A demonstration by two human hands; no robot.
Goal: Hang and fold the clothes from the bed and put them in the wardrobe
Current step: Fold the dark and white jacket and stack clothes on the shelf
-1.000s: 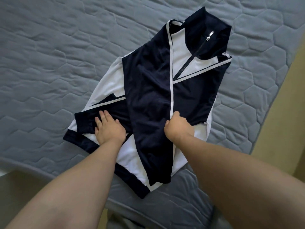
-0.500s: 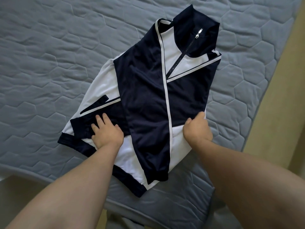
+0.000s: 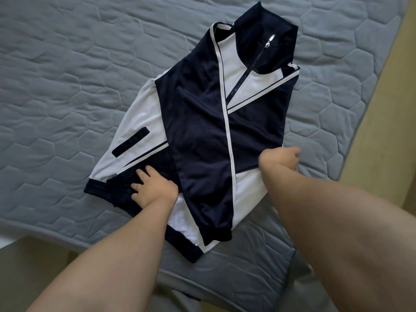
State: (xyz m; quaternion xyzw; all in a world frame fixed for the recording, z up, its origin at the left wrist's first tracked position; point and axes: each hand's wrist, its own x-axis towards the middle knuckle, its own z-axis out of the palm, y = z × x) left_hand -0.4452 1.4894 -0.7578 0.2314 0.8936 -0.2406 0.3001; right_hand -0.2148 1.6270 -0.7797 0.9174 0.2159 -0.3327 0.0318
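A navy and white zip jacket (image 3: pixel 202 131) lies front up on the grey quilted mattress (image 3: pixel 67 75), collar far and hem near. One navy sleeve is folded diagonally across its front. My left hand (image 3: pixel 153 188) presses flat on the navy lower left part, fingers spread. My right hand (image 3: pixel 279 161) is at the jacket's right side edge, slightly blurred, with its fingers curled over that edge.
The mattress corner (image 3: pixel 247 266) is just below the jacket's hem. A yellowish floor (image 3: pixel 382 131) runs along the right side of the bed and shows again at the lower left. The mattress stretches bare to the left and far side.
My right hand slid from the sleeve's white stripe at the jacket's middle out to the right side edge. My left hand stayed pressed on the lower left part.
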